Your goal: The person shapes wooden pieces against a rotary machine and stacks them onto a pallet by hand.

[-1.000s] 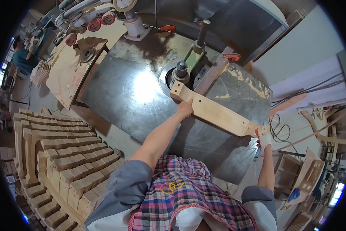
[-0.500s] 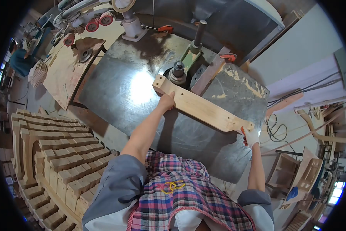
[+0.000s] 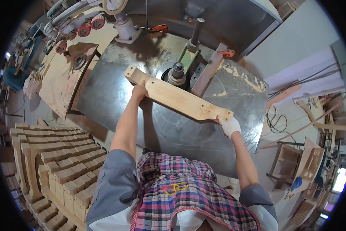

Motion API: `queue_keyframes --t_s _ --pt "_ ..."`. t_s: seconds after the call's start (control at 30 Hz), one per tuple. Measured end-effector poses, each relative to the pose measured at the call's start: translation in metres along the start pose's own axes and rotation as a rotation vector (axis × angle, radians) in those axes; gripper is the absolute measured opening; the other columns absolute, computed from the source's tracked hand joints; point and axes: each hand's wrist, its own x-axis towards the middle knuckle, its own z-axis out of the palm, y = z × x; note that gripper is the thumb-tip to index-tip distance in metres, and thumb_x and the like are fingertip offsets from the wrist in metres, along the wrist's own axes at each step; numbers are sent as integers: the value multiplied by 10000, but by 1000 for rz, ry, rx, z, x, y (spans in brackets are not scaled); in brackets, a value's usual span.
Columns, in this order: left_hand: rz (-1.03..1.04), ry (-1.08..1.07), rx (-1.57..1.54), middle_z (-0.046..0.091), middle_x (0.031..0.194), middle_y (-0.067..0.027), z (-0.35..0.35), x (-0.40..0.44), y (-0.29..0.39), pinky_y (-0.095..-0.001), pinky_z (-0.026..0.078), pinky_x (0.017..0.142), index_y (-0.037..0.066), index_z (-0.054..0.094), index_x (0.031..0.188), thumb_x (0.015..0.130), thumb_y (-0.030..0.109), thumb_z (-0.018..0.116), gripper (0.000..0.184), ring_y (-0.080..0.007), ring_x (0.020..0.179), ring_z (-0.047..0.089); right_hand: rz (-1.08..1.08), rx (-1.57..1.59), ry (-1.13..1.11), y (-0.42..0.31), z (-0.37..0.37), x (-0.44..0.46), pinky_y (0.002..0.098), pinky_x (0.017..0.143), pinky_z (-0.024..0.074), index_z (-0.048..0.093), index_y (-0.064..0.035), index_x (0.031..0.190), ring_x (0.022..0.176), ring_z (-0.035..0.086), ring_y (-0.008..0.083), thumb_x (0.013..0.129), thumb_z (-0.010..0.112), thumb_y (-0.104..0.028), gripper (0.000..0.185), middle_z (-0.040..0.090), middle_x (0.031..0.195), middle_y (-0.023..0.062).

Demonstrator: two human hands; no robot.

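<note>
A long, pale shaped wooden board (image 3: 177, 98) with holes near both thicker ends lies slantwise over the metal machine table (image 3: 173, 133). My bare left hand (image 3: 139, 91) is closed on its near edge by the left end. At the right end my right hand (image 3: 230, 126), in a white glove with orange-red on the fingers, grips the board's lower corner. The far edge of the board is beside the upright spindle (image 3: 177, 72); whether they touch I cannot tell. Past the spindle, a green bracket (image 3: 189, 57) holds a dark post (image 3: 197, 32).
Similar cut wooden parts (image 3: 61, 161) are stacked at the lower left. A reddish bar fence (image 3: 209, 71) with an orange clamp (image 3: 226, 54) stands behind the board. A power feeder with red rollers (image 3: 84, 29) is at the upper left. Cables (image 3: 275, 123) hang at the right.
Both hands have slid the board to the left along the spindle, so the spindle is now beside its middle rather than near its left end. The view has shifted slightly.
</note>
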Motion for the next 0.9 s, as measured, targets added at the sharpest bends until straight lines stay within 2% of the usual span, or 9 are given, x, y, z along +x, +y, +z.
queue_keyframes --t_s 0.1,0.13,0.2,0.23,0.37,0.53,0.67,0.8,0.9 --pt "-26 42 12 585 708 -157 -38 56 -5 -312 389 416 -61 613 929 909 536 433 624 -222 509 502 -63 -140 72 -20 18 9 422 631 502 670 50 960 730 657 336 818 485 -612 701 680 881 210" --pt "-221 -421 -220 579 700 -150 -70 83 -7 -313 382 417 -57 610 912 908 546 427 630 -218 504 495 -101 -214 103 -27 25 13 425 647 503 673 45 961 761 657 338 816 469 -633 723 681 898 207" --pt "-234 -442 -197 595 740 -172 -74 71 6 -332 408 459 -72 613 929 908 543 412 648 -248 541 522 -126 -283 132 -45 36 16 429 663 504 675 41 961 792 658 339 814 453 -655 745 682 914 203" --pt "-36 -3 49 617 788 -200 -60 45 13 -350 441 499 -92 618 961 910 532 403 662 -282 584 557 -107 -301 116 -56 41 17 432 677 503 679 34 962 810 656 341 811 438 -671 760 683 926 199" --pt "-19 5 35 584 709 -162 -104 96 4 -330 376 434 -58 620 912 905 551 407 645 -233 503 495 -51 -352 76 -104 52 21 442 716 500 691 13 963 866 651 344 800 392 -720 808 685 960 184" --pt "-492 -946 -420 569 682 -133 -164 168 0 -319 349 421 -43 615 896 905 563 409 640 -208 491 474 -11 -388 41 -154 61 22 458 706 501 701 -2 952 850 655 345 800 401 -720 793 693 948 159" --pt "-56 27 -34 545 655 -104 -153 160 -23 -309 325 427 -12 611 877 905 578 405 627 -186 488 450 -64 -429 71 -186 75 29 467 664 491 703 -8 947 812 649 335 801 400 -720 787 695 929 141" --pt "-349 -558 -319 531 643 -92 -212 189 -38 -310 327 436 2 606 863 905 587 402 621 -181 489 441 -50 -484 -28 -221 69 26 439 701 492 689 -6 988 843 646 336 815 377 -707 786 689 965 142" --pt "-146 -62 -107 528 646 -90 -200 169 -51 -313 344 444 4 608 873 903 595 400 627 -182 495 444 -59 -519 -66 -235 69 24 432 714 491 683 -4 1004 852 644 336 820 367 -703 788 686 975 141"
